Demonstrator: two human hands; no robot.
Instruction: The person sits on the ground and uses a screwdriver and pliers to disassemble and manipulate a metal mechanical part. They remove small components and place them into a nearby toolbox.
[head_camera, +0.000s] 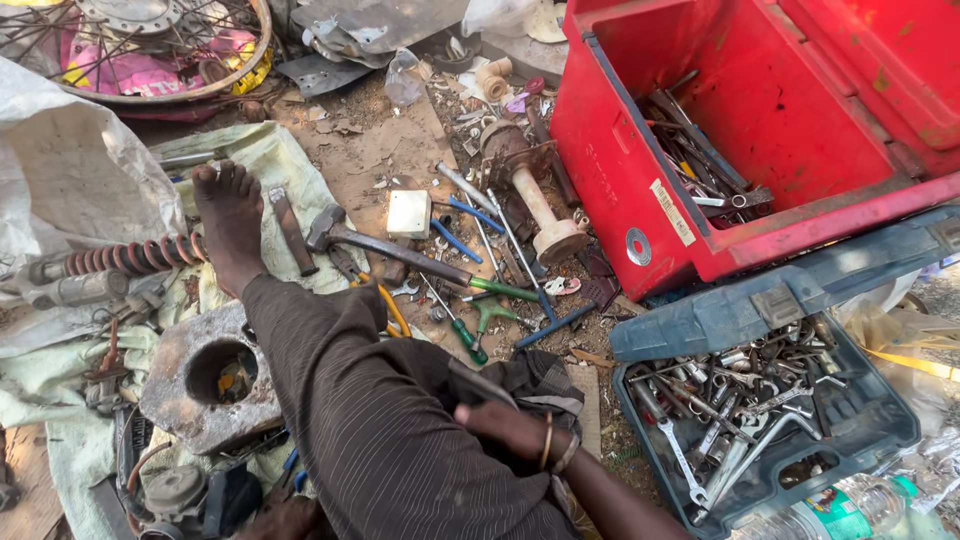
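I sit on the ground with one leg in dark striped trousers (380, 420) stretched out and the bare foot (230, 215) resting on a pale sack. My right hand (510, 430), a bangle at its wrist, lies on the thigh with its fingers curled into a dark fold of cloth, just below a flat grey piece (480, 385). Whether it holds anything is hidden. Only a sliver of my left hand (285, 520) shows at the bottom edge beside the thigh. A hammer (385, 245) and green-handled screwdrivers (465, 340) lie just beyond the knee.
An open red toolbox (620, 150) with tools stands at the right. Below it sits a blue case (740, 310) full of wrenches, with a plastic bottle (850, 505) beside it. On the left are a red coil spring (130, 257) and a rusty metal block with a hole (180, 385). A spoked wheel (150, 40) lies at the top left.
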